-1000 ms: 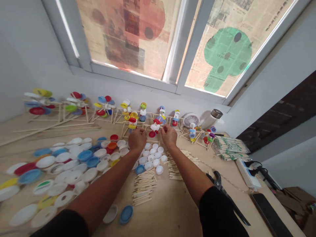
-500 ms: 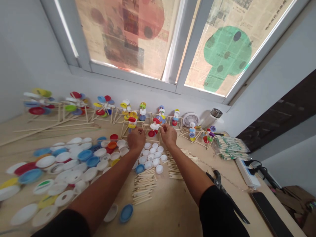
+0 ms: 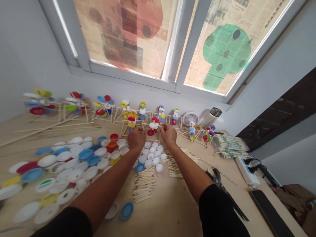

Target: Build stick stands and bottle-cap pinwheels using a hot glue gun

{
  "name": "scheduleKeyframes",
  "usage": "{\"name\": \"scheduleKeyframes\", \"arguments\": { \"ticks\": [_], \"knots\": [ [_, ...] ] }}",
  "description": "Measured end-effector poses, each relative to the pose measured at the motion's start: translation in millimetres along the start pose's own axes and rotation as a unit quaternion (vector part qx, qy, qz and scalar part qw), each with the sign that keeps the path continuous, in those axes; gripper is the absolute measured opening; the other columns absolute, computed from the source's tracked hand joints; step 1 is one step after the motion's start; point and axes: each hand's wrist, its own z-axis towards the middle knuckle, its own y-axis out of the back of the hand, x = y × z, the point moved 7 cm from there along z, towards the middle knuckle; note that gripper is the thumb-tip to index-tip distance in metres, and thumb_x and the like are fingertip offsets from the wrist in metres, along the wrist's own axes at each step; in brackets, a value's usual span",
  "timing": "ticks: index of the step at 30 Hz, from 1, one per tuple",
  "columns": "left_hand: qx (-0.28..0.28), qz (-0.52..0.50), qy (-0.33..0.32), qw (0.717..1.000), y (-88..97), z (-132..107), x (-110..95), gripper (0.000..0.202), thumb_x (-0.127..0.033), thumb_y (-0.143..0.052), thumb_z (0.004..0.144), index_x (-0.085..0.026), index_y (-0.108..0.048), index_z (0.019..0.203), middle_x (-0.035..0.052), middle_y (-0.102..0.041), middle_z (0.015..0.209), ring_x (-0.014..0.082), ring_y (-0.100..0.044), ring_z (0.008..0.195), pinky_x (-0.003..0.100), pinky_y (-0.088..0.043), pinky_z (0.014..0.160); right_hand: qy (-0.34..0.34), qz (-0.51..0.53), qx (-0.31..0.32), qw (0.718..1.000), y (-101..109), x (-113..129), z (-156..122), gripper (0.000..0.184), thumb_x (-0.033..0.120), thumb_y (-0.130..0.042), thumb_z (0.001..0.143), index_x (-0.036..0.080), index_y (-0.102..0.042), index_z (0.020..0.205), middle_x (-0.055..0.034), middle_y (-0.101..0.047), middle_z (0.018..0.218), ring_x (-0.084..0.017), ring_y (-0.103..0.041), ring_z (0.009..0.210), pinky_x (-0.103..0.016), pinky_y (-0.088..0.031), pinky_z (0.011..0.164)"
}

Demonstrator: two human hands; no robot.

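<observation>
Our sleeves (image 3: 219,207) are black. In the wheel (image 3: 154,125) before us we see red and white. Our loose caps (image 3: 86,154) are mostly white, mixed with blue, red, yellow and orange; one white cap (image 3: 45,185) bears a green patch. Our sticks (image 3: 143,187) are cream, the fan (image 3: 190,118) white, the phone (image 3: 266,212) black. On tan newsprint (image 3: 256,23) we see a green shape (image 3: 225,44) with dark spots.

Looks onto a pale bench (image 3: 176,207) against a white wall (image 3: 22,56), below a window (image 3: 185,49) papered with newsprint (image 3: 229,42). Lets daylight through the newsprint.
</observation>
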Motion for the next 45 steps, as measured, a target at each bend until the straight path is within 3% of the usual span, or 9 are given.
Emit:
{"name": "scheduleKeyframes", "arguments": {
  "ticks": [22, 38, 45],
  "knots": [
    [-0.012, 0.000, -0.018, 1.000, 5.6, -10.9, -2.7, 0.035, -0.039, -0.060, 0.093, -0.017, -0.060, 0.120, 0.0087, -0.064, 0.120, 0.0210, -0.064, 0.104, 0.044, -0.055, 0.089, -0.025, -0.005, 0.016, 1.000, 10.0, -5.6, -11.0, 0.020, 0.025, -0.060, 0.092, 0.026, -0.069, 0.110, -0.0017, -0.077, 0.097, -0.018, -0.070, 0.096, -0.026, -0.048, 0.080],
    [-0.008, 0.015, -0.044, 0.999, 15.3, -24.3, -12.0, 0.036, -0.039, -0.061, 0.092, -0.017, -0.060, 0.122, 0.0090, -0.063, 0.122, 0.0218, -0.063, 0.106, 0.045, -0.055, 0.090, -0.037, -0.022, 0.000, 0.999, 46.0, -14.9, -20.3, 0.020, 0.024, -0.059, 0.092, 0.025, -0.069, 0.110, -0.0018, -0.077, 0.097, -0.018, -0.070, 0.095, -0.027, -0.048, 0.079],
    [-0.018, 0.013, -0.051, 0.998, 17.6, -28.8, -14.1, 0.033, -0.037, -0.060, 0.093, -0.016, -0.063, 0.118, 0.0091, -0.068, 0.117, 0.0216, -0.065, 0.105, 0.045, -0.053, 0.092, -0.036, -0.031, 0.003, 0.999, 49.5, -15.4, -22.1, 0.019, 0.025, -0.058, 0.093, 0.025, -0.069, 0.108, -0.0017, -0.077, 0.098, -0.017, -0.070, 0.094, -0.026, -0.048, 0.078]
  ]
}}
